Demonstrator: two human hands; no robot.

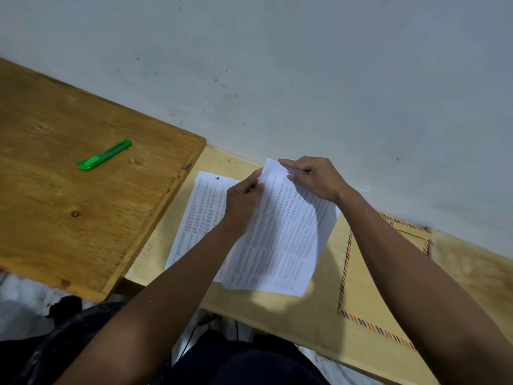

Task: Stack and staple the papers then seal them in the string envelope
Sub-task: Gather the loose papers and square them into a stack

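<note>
My left hand (243, 197) pinches the printed sheet (286, 232) along its left edge near the top, thumb and fingers curled close so only the paper's thickness parts them. My right hand (316, 177) has the same sheet at its top right corner, at about one o'clock from the left hand: the forefinger lies stretched along the top edge, and the thumb and other fingers fold in on the paper below it, a tight grip with no open span to speak of. The sheet is lifted at its top end, tilted, and its lower part hangs over the pale wooden desk (277, 309), throwing a shadow there. Beneath it, toward nine o'clock, a second printed page (200, 215) lies flat on the desk, a handwritten mark at its top; the held sheet overlaps its right side. I cannot tell whether more than one sheet is between my fingers. The brown envelope (366, 287) with its orange-and-dark striped border lies flat at about four o'clock from the sheet, partly under my right forearm, its far end reaching the pale wall (277, 65); a small round fastener shows near that end. Well off at ten o'clock, on the darker wooden table (69, 204) that butts against the desk, a green utility knife (104, 155) lies on its own, touched by neither hand.
</note>
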